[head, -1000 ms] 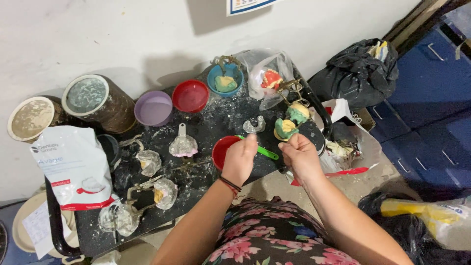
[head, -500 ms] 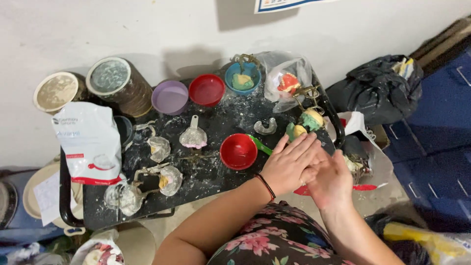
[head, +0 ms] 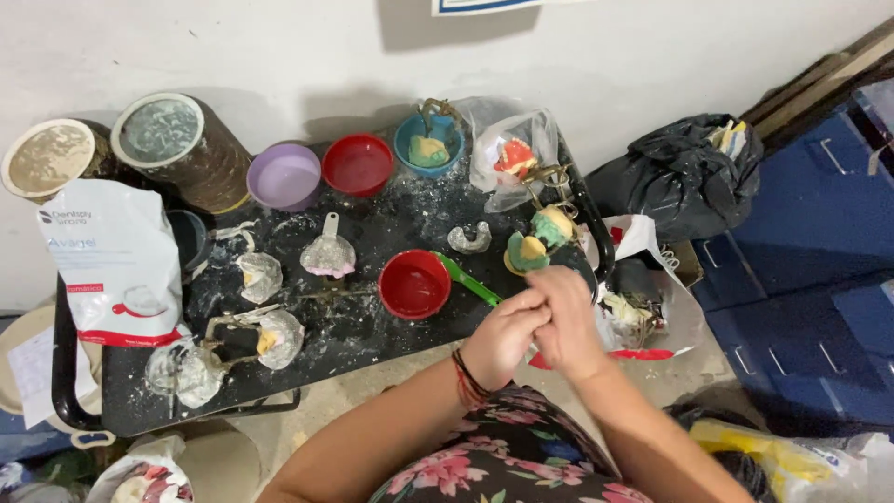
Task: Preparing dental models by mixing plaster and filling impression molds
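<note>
My left hand [head: 501,337] and my right hand [head: 570,321] are pressed together over the front edge of a black tray table [head: 372,345], fingers curled against each other. Anything between them is hidden. A red thread bracelet circles my left wrist. Just left of the hands stands a small red bowl [head: 414,284] with a green spatula [head: 468,279] resting on its rim. Behind the hands lie green and yellow dental moulds [head: 538,242].
Along the back stand two round tins [head: 168,140], a purple bowl [head: 287,175], a red bowl [head: 358,165], a blue bowl [head: 428,140] and a clear plastic bag [head: 512,154]. A white powder bag [head: 112,261] lies left. Plaster casts [head: 265,331] litter the table. Right: black rubbish bag [head: 684,177], blue cabinet [head: 810,279].
My hands were apart over the table near the red bowl, then drew back toward me and came together. The view has shifted left.
</note>
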